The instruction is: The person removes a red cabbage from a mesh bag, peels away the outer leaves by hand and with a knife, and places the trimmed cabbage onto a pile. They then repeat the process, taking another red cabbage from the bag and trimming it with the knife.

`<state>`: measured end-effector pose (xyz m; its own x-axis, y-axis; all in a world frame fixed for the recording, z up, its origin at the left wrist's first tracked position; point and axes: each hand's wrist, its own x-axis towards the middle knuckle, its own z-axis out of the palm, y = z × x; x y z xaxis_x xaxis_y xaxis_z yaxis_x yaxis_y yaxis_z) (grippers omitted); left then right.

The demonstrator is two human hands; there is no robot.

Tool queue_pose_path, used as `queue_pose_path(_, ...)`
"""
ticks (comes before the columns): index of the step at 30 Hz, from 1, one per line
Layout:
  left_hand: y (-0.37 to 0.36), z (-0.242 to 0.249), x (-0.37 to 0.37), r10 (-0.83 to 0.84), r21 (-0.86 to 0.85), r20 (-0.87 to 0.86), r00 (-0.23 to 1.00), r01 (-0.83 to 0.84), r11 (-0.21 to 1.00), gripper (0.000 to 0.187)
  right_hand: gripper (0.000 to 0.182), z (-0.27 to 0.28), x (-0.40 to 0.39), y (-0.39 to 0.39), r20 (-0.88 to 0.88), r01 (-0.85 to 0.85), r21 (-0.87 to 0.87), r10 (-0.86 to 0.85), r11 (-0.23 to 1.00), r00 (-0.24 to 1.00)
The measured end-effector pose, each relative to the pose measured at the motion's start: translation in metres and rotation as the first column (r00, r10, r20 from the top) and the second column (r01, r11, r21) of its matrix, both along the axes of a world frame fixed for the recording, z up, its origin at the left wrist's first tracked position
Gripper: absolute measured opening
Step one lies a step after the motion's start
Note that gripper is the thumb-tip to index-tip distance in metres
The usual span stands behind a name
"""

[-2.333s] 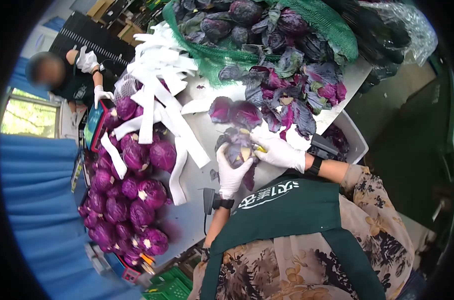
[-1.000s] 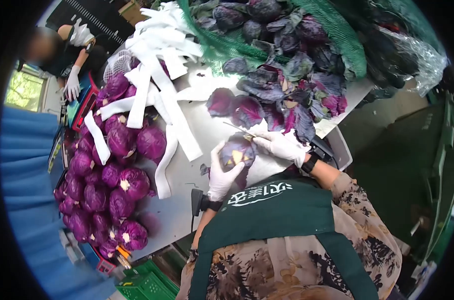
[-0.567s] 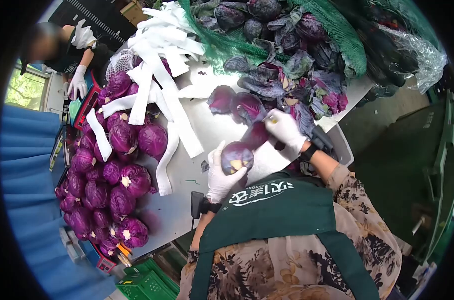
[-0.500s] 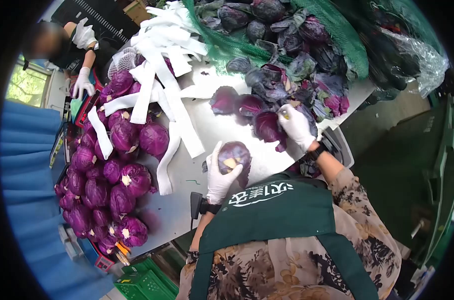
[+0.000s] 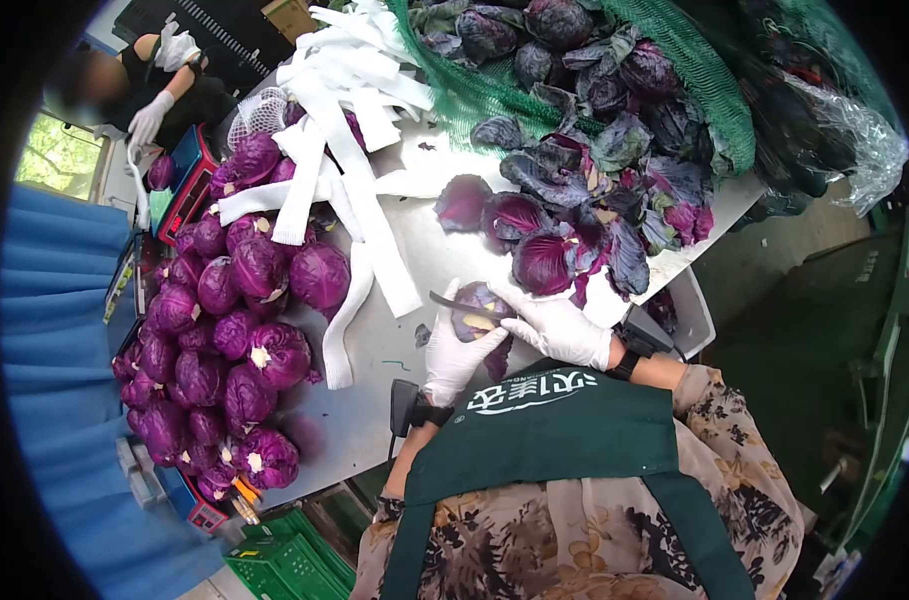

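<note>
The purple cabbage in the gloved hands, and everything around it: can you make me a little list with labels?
left hand: left hand, white glove, cups the red cabbage
right hand: right hand, white glove, holds a knife against the cabbage
trimmed heads: pile of cabbages left on the table
scraps: loose leaves ahead
untrimmed: more heads in a green net sack
white strips: foam sleeves
other person: gloved hand at far left

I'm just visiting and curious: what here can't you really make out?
- Knife: only the blade shows; the right hand hides the handle.
- Cabbage: its underside is covered by the left hand.
- Scale: display too small to read.
- Bin: mostly hidden under the table.
</note>
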<state>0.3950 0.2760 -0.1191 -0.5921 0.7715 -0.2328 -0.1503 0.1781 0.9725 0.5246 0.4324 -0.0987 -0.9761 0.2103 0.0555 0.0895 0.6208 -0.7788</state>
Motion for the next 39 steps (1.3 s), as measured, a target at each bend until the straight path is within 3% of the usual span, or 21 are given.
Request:
queue_pose_path(3,0.0,-0.005,0.0,-0.027,0.03,-0.056,0.998,0.029,0.999,0.086,0.052,0.008,-0.002,-0.001,0.076,0.019,0.033,-0.022,0.999,0.997)
queue_pose_path(5,0.0,-0.001,-0.002,-0.041,-0.115,-0.169,0.985,0.022,0.993,0.086,0.052,0.011,-0.003,-0.001,0.125,0.035,0.053,-0.041,0.998,0.991)
queue_pose_path(8,0.001,-0.003,0.001,-0.019,-0.124,-0.292,0.956,-0.018,0.992,0.087,0.047,0.0,-0.005,0.003,0.095,0.112,-0.045,-0.108,0.993,0.99)
queue_pose_path(9,0.002,0.026,0.006,-0.091,-0.234,-0.36,0.929,0.005,0.972,0.091,0.044,-0.02,-0.007,0.009,0.047,0.245,-0.14,-0.241,0.959,0.969)
queue_pose_path(10,0.001,0.025,0.012,-0.099,-0.202,-0.427,0.899,0.011,0.979,0.092,0.042,-0.031,-0.009,0.015,0.012,0.363,-0.239,-0.371,0.9,0.928)
queue_pose_path(13,-0.005,0.014,0.014,-0.062,-0.137,-0.417,0.907,0.005,0.99,0.089,0.04,-0.026,-0.008,0.024,0.369,0.469,-0.592,-0.297,0.656,0.881)
queue_pose_path(16,-0.013,0.014,-0.001,-0.121,-0.148,-0.468,0.875,0.057,0.987,0.077,0.041,0.0,-0.009,0.012,0.227,0.326,-0.559,-0.237,0.763,0.945)
queue_pose_path(17,-0.012,0.008,-0.006,-0.096,-0.124,-0.371,0.924,0.054,0.991,0.073,0.041,-0.004,-0.009,0.009,0.108,0.249,-0.482,-0.225,0.84,0.968)
queue_pose_path(18,-0.01,0.006,-0.01,-0.072,-0.101,-0.269,0.96,0.047,0.994,0.069,0.041,-0.001,-0.008,0.008,0.111,0.247,-0.486,-0.221,0.838,0.969)
queue_pose_path(19,-0.012,0.013,-0.011,-0.153,-0.221,-0.315,0.937,0.084,0.972,0.063,0.04,0.004,-0.008,0.01,0.118,0.266,-0.478,-0.239,0.837,0.964)
queue_pose_path(20,-0.013,0.011,-0.012,-0.153,-0.222,-0.317,0.936,0.084,0.971,0.063,0.04,0.007,-0.009,0.015,0.122,0.286,-0.468,-0.259,0.836,0.958)
queue_pose_path(22,-0.016,-0.002,-0.012,-0.11,-0.111,-0.166,0.98,0.092,0.99,0.063,0.04,-0.017,-0.008,0.036,0.193,0.499,-0.512,-0.472,0.699,0.86)
queue_pose_path(24,-0.019,-0.006,-0.011,-0.083,-0.077,-0.118,0.99,0.074,0.994,0.062,0.051,-0.028,-0.002,0.065,0.296,0.597,-0.56,-0.534,0.575,0.792)
queue_pose_path(25,-0.021,-0.005,-0.012,-0.047,-0.064,-0.04,0.998,0.045,0.997,0.063,0.054,-0.027,-0.001,0.063,0.218,0.602,-0.27,-0.562,0.751,0.798)
queue_pose_path(26,-0.023,-0.004,-0.011,-0.015,-0.056,0.042,0.999,0.017,0.998,0.063,0.058,-0.026,0.006,0.06,0.141,0.563,0.057,-0.565,0.824,0.813)
queue_pose_path(27,-0.023,-0.003,-0.011,-0.016,-0.061,0.044,0.999,0.018,0.998,0.063,0.066,0.014,0.002,0.046,0.313,0.482,-0.007,-0.456,0.876,0.833)
queue_pose_path(30,-0.02,0.002,-0.009,-0.077,-0.103,-0.013,0.997,0.075,0.992,0.062,0.054,0.009,-0.006,0.015,0.114,0.189,-0.027,-0.185,0.982,0.976)
queue_pose_path(32,-0.022,0.005,-0.008,-0.125,-0.155,-0.189,0.974,0.096,0.983,0.064,0.048,-0.011,-0.016,0.017,0.126,0.128,-0.086,-0.117,0.988,0.985)
queue_pose_path(34,-0.023,0.006,-0.007,-0.129,-0.135,-0.232,0.964,0.1,0.986,0.066,0.043,-0.004,-0.023,0.019,0.131,0.056,-0.144,-0.038,0.988,0.991)
queue_pose_path(37,-0.025,0.009,-0.008,-0.18,-0.169,-0.32,0.93,0.131,0.977,0.068,0.028,0.012,-0.02,0.014,0.159,-0.04,0.185,0.01,0.982,0.987)
queue_pose_path(39,-0.022,0.018,-0.007,-0.265,-0.225,-0.382,0.885,0.189,0.956,0.067,0.024,-0.001,-0.022,0.016,0.172,0.003,0.243,-0.046,0.97,0.984)
